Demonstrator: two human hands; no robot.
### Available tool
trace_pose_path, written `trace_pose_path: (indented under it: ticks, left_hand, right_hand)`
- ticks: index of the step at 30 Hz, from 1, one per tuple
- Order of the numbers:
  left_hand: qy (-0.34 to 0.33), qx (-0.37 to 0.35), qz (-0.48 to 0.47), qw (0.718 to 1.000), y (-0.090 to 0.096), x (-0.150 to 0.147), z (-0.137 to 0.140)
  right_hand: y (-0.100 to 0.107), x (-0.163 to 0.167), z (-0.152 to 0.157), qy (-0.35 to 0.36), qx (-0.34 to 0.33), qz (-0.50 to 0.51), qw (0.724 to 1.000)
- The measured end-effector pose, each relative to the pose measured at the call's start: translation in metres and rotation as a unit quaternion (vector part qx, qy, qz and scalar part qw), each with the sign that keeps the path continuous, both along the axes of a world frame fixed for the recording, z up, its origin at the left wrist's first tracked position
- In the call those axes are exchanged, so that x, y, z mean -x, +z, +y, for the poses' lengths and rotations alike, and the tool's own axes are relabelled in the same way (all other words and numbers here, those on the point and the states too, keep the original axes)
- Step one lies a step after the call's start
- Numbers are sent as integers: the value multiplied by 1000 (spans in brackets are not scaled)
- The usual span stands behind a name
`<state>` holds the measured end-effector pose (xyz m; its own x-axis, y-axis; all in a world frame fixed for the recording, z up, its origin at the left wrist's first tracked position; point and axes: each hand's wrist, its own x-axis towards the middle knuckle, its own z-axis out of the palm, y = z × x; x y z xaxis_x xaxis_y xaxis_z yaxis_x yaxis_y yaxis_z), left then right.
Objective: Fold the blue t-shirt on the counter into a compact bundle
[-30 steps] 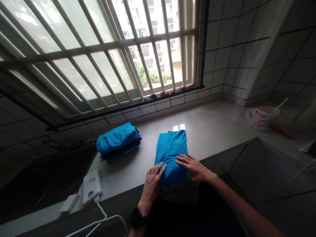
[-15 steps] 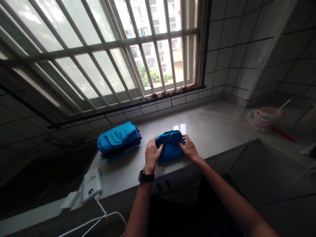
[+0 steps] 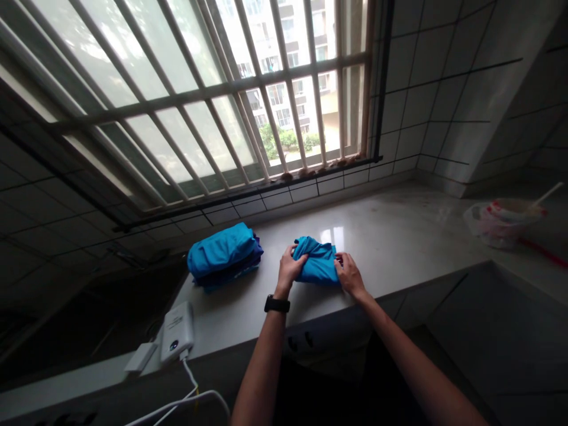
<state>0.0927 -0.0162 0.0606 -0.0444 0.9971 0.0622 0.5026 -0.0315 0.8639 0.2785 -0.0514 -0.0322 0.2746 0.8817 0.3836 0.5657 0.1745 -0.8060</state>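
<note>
A bright blue cloth [image 3: 317,266], folded into a small bundle with a creased, loose top, rests on the pale countertop [image 3: 381,236] in front of me. My left hand [image 3: 290,267] grips its left side, thumb pressed over the top and fingers at the far edge. At the right end my right hand [image 3: 348,273] has its fingers curled against the cloth's edge, partly out of sight. To the left lies a stack of folded cloths [image 3: 224,254], light blue on top with darker blue and purple layers beneath.
A white power bank [image 3: 177,331] with a plugged-in cable lies by a small white block [image 3: 141,358] near the sink [image 3: 97,319] at left. A container in a plastic bag [image 3: 506,222] stands at far right. Behind the counter is a barred window [image 3: 222,89].
The blue cloth has been turned or tipped, so its top now looks flatter and more wrinkled. My right hand has slid to its outer edge. The whole view has shifted slightly.
</note>
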Motion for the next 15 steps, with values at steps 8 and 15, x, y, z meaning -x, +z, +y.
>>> trace_pose_path:
  ticks: [8, 15]
  left_hand:
    - [133, -268, -64, 952, 158, 121, 67]
    - [174, -76, 221, 956, 126, 231, 84]
  right_hand:
    - [-1, 2, 0, -2, -8, 19, 1000]
    - [0, 2, 0, -3, -8, 36, 999]
